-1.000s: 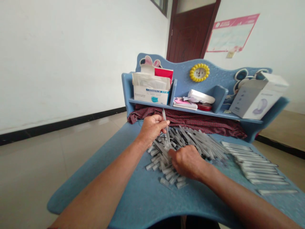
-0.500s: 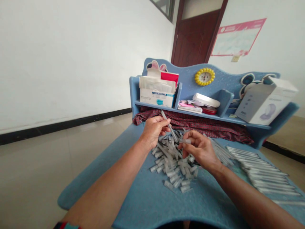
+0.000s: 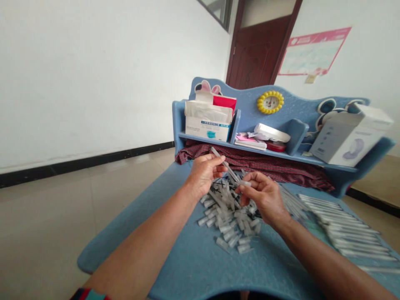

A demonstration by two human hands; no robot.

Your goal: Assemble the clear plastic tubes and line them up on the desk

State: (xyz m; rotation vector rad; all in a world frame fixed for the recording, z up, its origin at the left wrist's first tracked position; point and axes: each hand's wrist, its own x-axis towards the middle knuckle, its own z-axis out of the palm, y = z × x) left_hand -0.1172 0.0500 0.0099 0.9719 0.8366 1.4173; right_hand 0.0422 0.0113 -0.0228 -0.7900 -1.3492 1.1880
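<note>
Head view: left hand [image 3: 204, 173] had its fingers closed on a slim clear tube [image 3: 231, 173], long axis running about 10:30 to 4:30. Right hand [image 3: 267, 198] pinched a short clear cap [image 3: 245, 183], roughly 9-to-3, at the tube's 4:30 end; contact too blurred to tell. Right hand sat nearer that end. Loose caps [image 3: 225, 228] lay at 6 o'clock from the tube, on the blue table [image 3: 200, 264].
</note>
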